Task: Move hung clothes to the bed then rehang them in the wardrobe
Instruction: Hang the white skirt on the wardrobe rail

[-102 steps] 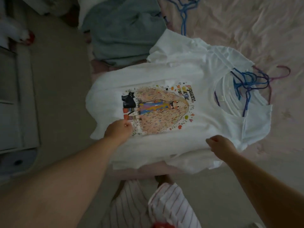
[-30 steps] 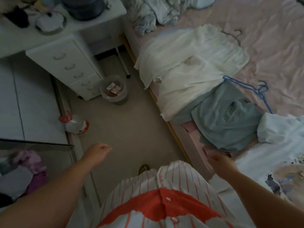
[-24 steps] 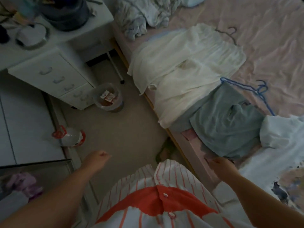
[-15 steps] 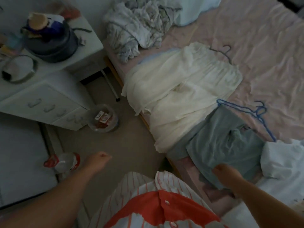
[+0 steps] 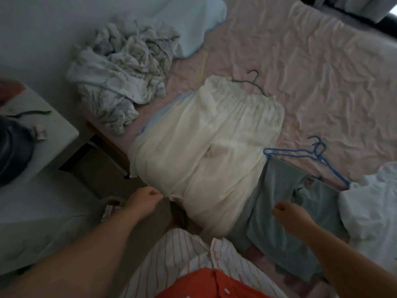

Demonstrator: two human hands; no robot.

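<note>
A cream garment lies on the pink bed on a grey hanger, its hem hanging over the bed's edge. Beside it lies a grey-green garment with blue hangers at its top. Part of a white T-shirt shows at the right edge. My left hand is a fist just left of the cream hem and holds nothing that I can see. My right hand, fingers curled, is over the grey-green garment; whether it pinches the cloth is unclear.
A crumpled white-and-blue sheet and a pale blue pillow lie at the head of the bed. A white cabinet stands at the left, with a small bin half hidden behind my left arm.
The white printed T-shirt was let go. The view has swung from the floor up over the bed. Both hands have moved forward, the right one onto the grey-green garment.
</note>
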